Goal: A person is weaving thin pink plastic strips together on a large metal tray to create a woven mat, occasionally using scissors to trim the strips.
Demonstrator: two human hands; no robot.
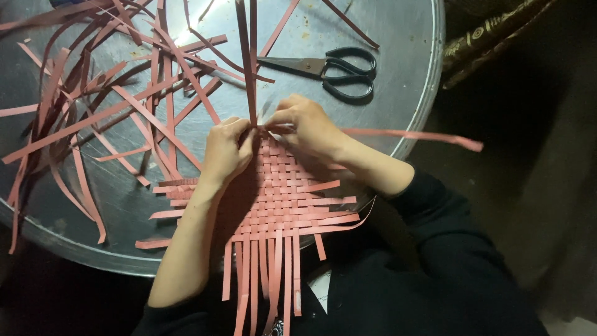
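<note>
A mat woven from pink paper strips (281,199) lies at the near edge of a round metal table (398,106), its loose ends hanging toward me. My left hand (227,151) pinches the mat's far edge beside two upright pink strips (247,62). My right hand (306,127) grips the same edge just to the right, fingers closed on a strip. A long pink strip (423,136) runs out to the right from under my right hand, past the table's rim.
Black-handled scissors (333,70) lie on the table beyond my right hand. Several loose pink strips (112,93) are scattered in a tangle over the table's left half. Dark patterned fabric (491,34) shows at the upper right, off the table.
</note>
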